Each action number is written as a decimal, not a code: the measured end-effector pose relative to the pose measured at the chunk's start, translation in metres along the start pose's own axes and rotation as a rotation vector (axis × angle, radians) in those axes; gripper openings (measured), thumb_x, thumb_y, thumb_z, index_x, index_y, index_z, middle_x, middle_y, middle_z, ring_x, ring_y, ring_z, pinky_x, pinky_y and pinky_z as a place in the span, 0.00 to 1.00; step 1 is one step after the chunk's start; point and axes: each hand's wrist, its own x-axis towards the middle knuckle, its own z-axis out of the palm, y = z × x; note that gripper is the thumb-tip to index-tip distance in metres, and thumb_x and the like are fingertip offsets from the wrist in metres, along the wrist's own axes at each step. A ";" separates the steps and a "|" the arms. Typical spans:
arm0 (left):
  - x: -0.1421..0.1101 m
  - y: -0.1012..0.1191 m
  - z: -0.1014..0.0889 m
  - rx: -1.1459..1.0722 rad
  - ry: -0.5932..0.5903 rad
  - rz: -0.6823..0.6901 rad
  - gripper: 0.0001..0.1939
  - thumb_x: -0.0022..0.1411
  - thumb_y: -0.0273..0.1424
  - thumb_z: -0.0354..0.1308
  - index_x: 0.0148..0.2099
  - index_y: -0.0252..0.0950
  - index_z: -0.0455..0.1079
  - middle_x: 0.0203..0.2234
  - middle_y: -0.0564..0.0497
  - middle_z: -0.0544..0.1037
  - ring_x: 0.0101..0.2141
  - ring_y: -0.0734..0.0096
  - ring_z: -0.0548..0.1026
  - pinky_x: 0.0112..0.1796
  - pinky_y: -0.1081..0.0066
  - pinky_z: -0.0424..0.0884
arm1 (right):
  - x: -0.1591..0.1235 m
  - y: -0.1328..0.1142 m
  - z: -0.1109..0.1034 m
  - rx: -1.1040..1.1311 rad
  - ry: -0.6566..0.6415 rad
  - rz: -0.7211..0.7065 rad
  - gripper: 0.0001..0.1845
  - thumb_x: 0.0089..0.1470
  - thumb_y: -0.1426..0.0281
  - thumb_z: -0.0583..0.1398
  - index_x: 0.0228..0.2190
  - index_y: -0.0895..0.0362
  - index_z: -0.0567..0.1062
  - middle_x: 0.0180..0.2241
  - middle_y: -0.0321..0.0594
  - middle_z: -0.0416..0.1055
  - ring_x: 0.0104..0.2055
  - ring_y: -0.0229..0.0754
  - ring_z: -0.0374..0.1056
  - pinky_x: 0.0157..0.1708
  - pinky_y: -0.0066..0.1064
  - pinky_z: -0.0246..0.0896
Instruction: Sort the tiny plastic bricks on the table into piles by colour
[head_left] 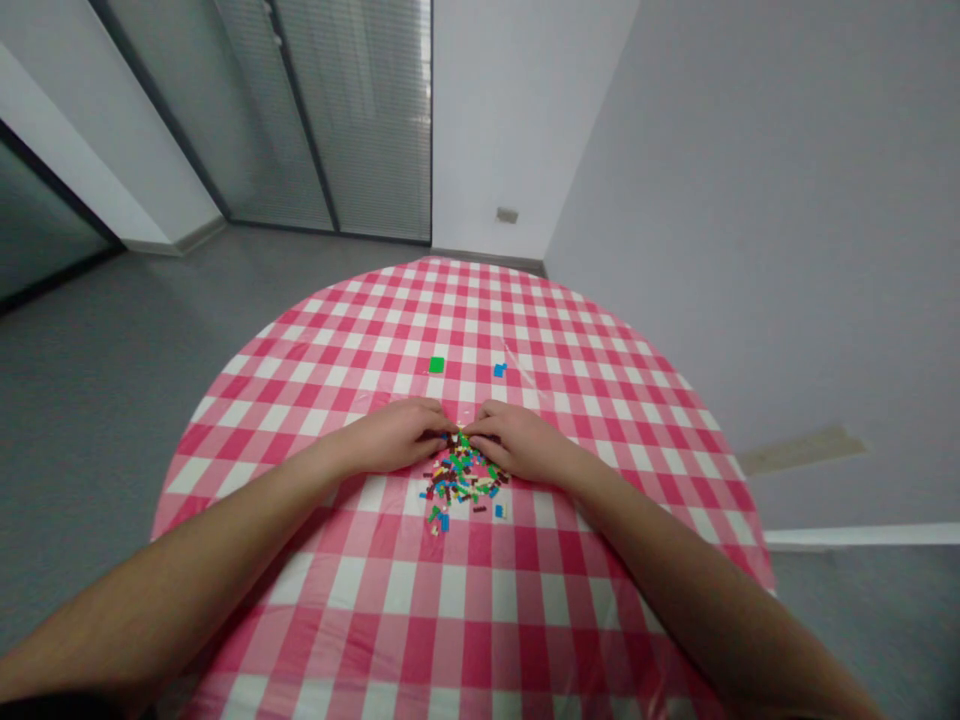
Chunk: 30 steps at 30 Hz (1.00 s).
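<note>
A loose pile of small building bricks (461,478) in green, blue, brown, yellow and white lies on the table. My left hand (401,434) reaches in from the left at its far edge, fingers bent and thumb close to the bricks. From the other side, my right hand (519,440) curls its fingers over the pile's right part. The fingertips of both hands nearly meet above the far end of the pile, closed as in a pinch. A speck of green and yellow shows between them, too small to tell whether it is held or lies behind.
Beyond the hands lie a flat green piece (436,365) and a small blue brick piece (500,370). Closer in, a blue-and-white piece (500,511) sits apart from the pile. A checked red-and-white tablecloth (420,610) covers the round table; a wall (787,250) stands at right.
</note>
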 end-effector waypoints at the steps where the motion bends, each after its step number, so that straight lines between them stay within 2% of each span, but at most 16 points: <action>1: 0.000 0.000 0.001 -0.004 -0.001 0.015 0.14 0.67 0.25 0.53 0.50 0.35 0.78 0.37 0.46 0.78 0.38 0.65 0.76 0.40 0.70 0.68 | 0.000 0.000 -0.001 0.028 -0.002 -0.022 0.14 0.66 0.72 0.56 0.43 0.57 0.82 0.38 0.46 0.75 0.39 0.43 0.70 0.40 0.33 0.64; 9: 0.000 0.001 0.005 -0.117 -0.024 0.086 0.12 0.66 0.24 0.56 0.47 0.37 0.78 0.37 0.47 0.81 0.38 0.67 0.77 0.43 0.68 0.70 | -0.004 -0.002 -0.008 0.205 -0.046 -0.046 0.11 0.60 0.74 0.60 0.37 0.57 0.84 0.34 0.42 0.79 0.36 0.40 0.72 0.38 0.30 0.64; 13: 0.000 0.006 0.004 -0.170 -0.047 0.103 0.11 0.66 0.25 0.56 0.46 0.37 0.79 0.37 0.47 0.82 0.39 0.67 0.77 0.43 0.68 0.70 | -0.005 0.000 -0.009 0.331 -0.078 0.065 0.12 0.58 0.75 0.59 0.35 0.56 0.84 0.30 0.39 0.80 0.29 0.38 0.72 0.31 0.28 0.63; 15: 0.000 0.005 0.005 -0.188 -0.007 0.051 0.12 0.67 0.26 0.55 0.46 0.36 0.78 0.38 0.47 0.82 0.39 0.67 0.78 0.43 0.68 0.71 | -0.003 0.003 -0.005 0.356 -0.006 0.129 0.12 0.59 0.74 0.59 0.37 0.56 0.84 0.32 0.39 0.81 0.31 0.39 0.73 0.32 0.28 0.64; 18: 0.001 0.000 0.008 -0.160 0.118 -0.083 0.12 0.68 0.27 0.53 0.48 0.36 0.77 0.39 0.47 0.82 0.39 0.66 0.78 0.43 0.67 0.71 | 0.000 0.010 0.004 0.230 0.182 0.172 0.13 0.60 0.73 0.58 0.41 0.55 0.83 0.39 0.42 0.81 0.39 0.43 0.74 0.41 0.33 0.66; 20: 0.002 -0.006 0.011 -0.114 0.184 -0.136 0.12 0.66 0.26 0.55 0.47 0.36 0.77 0.39 0.47 0.82 0.40 0.65 0.77 0.44 0.65 0.72 | 0.001 0.012 0.008 0.122 0.221 0.152 0.14 0.61 0.71 0.58 0.45 0.55 0.82 0.41 0.45 0.80 0.42 0.45 0.73 0.44 0.36 0.65; 23: 0.004 -0.012 0.014 -0.062 0.233 -0.137 0.12 0.65 0.26 0.55 0.48 0.37 0.77 0.39 0.46 0.81 0.42 0.64 0.76 0.45 0.64 0.72 | 0.000 0.009 0.009 -0.002 0.140 0.101 0.17 0.66 0.67 0.56 0.52 0.55 0.79 0.42 0.47 0.76 0.42 0.45 0.70 0.41 0.34 0.63; 26: 0.005 -0.014 0.014 -0.041 0.233 -0.123 0.13 0.67 0.27 0.54 0.48 0.36 0.78 0.39 0.45 0.80 0.41 0.64 0.76 0.44 0.64 0.72 | -0.002 0.004 0.007 -0.092 0.052 0.092 0.19 0.68 0.65 0.54 0.54 0.54 0.77 0.41 0.46 0.72 0.38 0.43 0.68 0.36 0.32 0.60; 30: 0.005 -0.014 0.014 -0.038 0.212 -0.110 0.13 0.68 0.28 0.53 0.49 0.36 0.78 0.38 0.45 0.78 0.41 0.64 0.75 0.44 0.65 0.71 | -0.004 0.004 0.007 -0.053 0.071 0.089 0.17 0.68 0.66 0.55 0.52 0.53 0.78 0.40 0.44 0.71 0.39 0.43 0.68 0.37 0.32 0.60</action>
